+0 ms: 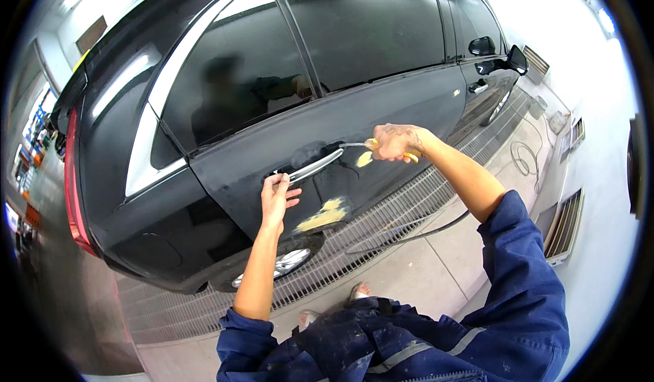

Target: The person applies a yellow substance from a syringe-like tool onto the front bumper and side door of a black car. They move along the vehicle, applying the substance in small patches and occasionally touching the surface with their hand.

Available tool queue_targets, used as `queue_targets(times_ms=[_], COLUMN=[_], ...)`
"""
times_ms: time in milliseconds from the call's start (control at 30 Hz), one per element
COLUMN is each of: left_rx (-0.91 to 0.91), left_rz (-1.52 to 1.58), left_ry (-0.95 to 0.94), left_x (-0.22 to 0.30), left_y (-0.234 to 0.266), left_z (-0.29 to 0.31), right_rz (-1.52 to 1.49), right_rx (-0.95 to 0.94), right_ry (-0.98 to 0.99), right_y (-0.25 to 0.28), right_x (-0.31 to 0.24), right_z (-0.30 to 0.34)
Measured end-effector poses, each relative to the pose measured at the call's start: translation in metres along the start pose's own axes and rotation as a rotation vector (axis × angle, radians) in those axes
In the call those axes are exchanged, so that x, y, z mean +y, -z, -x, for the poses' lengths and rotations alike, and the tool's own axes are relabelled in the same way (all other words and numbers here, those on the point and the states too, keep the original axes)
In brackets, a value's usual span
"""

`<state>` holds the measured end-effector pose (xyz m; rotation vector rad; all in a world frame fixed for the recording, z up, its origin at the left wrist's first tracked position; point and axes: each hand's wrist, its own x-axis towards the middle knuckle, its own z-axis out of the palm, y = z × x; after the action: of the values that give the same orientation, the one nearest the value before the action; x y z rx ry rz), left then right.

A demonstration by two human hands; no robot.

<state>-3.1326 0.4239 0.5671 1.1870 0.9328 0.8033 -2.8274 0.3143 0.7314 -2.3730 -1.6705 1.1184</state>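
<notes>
A silver door handle (317, 166) sits on the dull black rear door (402, 113) of a car. My left hand (275, 201) is at its rear end, thumb and fingertip pinching it while the other fingers stay loose. In my right hand (396, 141) is a yellow-handled tool (411, 157) with a thin metal shaft, like a screwdriver. Its tip meets the front end of the door handle; the exact contact is too small to tell. Yellowish filler patches (323, 215) show on the door below.
Under the car runs a metal floor grating (381, 222), crossed by a dark hose (436, 231). The rear wheel (289, 263) is below my left forearm. A side mirror (518, 60) sticks out farther forward. Buckets (558, 121) and a coiled cable (524, 157) lie along the white wall.
</notes>
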Motion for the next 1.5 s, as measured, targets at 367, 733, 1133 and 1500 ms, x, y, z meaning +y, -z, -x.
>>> queue_targets(times_ms=[367, 733, 1133, 1500], left_rx=[-0.706, -0.091, 0.319, 0.762], left_rz=[-1.123, -1.134, -0.800, 0.261], left_ry=[0.484, 0.158, 0.211, -0.196], left_x=[-0.332, -0.399, -0.260, -0.010], left_y=[0.201, 0.125, 0.157, 0.180], left_z=[0.269, 0.355, 0.405, 0.372], right_rz=[-0.470, -0.890, -0.919, -0.994], right_rx=[-0.051, 0.036, 0.034, -0.012], right_ry=[0.314, 0.089, 0.081, 0.105], right_y=[-0.075, -0.177, -0.190, -0.238], right_x=[0.042, 0.082, 0.082, 0.092], right_z=[0.024, 0.025, -0.002, 0.001])
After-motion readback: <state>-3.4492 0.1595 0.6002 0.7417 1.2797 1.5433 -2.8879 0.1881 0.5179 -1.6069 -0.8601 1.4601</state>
